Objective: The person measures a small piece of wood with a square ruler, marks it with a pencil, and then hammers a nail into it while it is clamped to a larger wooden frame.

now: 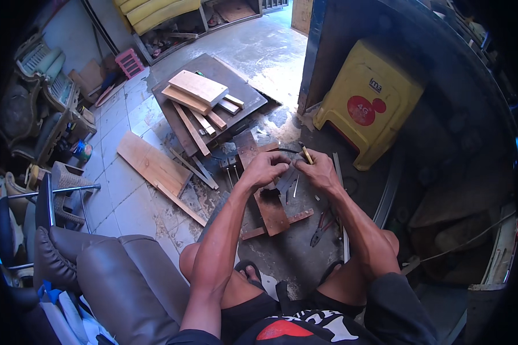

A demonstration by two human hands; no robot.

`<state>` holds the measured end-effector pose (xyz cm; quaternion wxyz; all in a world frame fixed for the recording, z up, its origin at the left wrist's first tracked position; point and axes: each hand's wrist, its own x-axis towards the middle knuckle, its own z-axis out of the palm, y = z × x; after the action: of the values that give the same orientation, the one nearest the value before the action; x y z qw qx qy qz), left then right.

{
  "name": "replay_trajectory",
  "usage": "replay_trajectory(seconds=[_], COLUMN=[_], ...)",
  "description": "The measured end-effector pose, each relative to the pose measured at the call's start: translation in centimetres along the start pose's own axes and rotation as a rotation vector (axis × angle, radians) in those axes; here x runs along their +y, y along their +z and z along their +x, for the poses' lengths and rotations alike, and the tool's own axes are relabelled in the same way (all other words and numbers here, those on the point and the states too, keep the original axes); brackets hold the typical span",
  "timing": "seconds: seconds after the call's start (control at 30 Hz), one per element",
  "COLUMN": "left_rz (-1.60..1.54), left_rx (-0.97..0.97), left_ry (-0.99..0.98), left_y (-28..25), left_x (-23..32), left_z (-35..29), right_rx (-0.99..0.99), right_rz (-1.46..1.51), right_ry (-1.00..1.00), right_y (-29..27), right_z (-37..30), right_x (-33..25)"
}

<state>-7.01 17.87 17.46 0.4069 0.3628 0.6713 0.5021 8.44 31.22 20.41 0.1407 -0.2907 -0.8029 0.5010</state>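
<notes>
Both hands work close together above a low wooden bench. My left hand is closed, thumb against fingers. Between the hands arcs a thin black strip, its left end at the fingers of my left hand. In the closed fingers of my right hand stands a slim yellow pencil-like stick with a dark top. Just under the hands is a grey flat piece, partly hidden by them. On the floor below my right forearm lie pliers with red-and-dark handles.
Ahead, a dark low table carries stacked boards and wooden strips. Left of the bench, a wide plank lies on the floor. A yellow plastic stool leans at the right. Brown padded seating is near my left side.
</notes>
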Motion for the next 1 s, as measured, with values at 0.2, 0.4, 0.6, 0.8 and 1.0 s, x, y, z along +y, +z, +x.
replay_trajectory(seconds=[0.2,0.4,0.6,0.8,1.0], left_rz=[-0.354,-0.004,0.628,0.804,0.287], left_rx=[0.169,0.335,0.203,0.028,0.006], left_ry=[-0.232,-0.23,-0.149,-0.157,0.128], left_y=[0.4,0.0,-3.9,-8.9,-4.1], left_x=[-2.0,-6.2,-9.2,-8.9,-11.3], left_z=[0.2,1.9,3.4,4.2,4.4], right_rx=[-0.037,0.006,-0.063,0.106,0.138], right_rz=[-0.022,-0.329,-0.486,-0.427,-0.567], right_ry=[0.119,-0.032,-0.013,-0.015,-0.152], right_y=[2.0,4.5,4.9,7.1,8.1], right_z=[-0.9,-1.4,-1.5,-2.0,-3.1], right_x=[-0.1,3.3,5.0,6.9,7.0])
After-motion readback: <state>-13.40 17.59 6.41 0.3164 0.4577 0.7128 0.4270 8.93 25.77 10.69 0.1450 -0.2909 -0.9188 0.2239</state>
